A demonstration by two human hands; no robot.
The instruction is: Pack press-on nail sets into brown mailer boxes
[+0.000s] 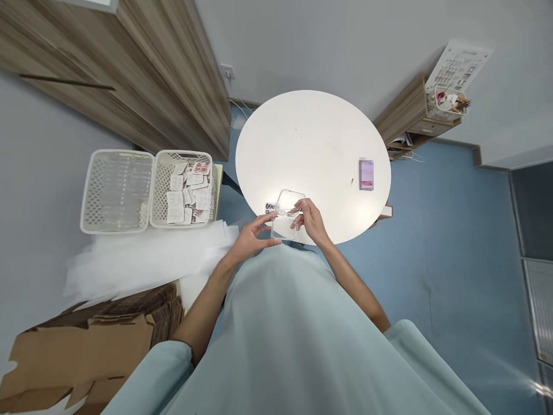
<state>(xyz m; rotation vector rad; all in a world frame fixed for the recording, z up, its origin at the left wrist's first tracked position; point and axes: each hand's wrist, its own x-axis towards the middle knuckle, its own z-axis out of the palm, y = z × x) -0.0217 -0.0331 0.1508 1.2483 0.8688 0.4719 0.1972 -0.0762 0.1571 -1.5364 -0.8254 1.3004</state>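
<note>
- I have the clear case (285, 227) between my two hands, opened, its two halves stretching away from the body and its hinge line crossing from left fingertips to right.
- My left hand (253, 237) grasps the case's left side, thumb at its near edge.
- My right hand (313, 222) touches the hinge's right end; I can't tell whether it grips.
- Neither hand is nearer; both make contact.
- Just beyond my left fingertips: a dark-patterned piece (269, 206).
</note>
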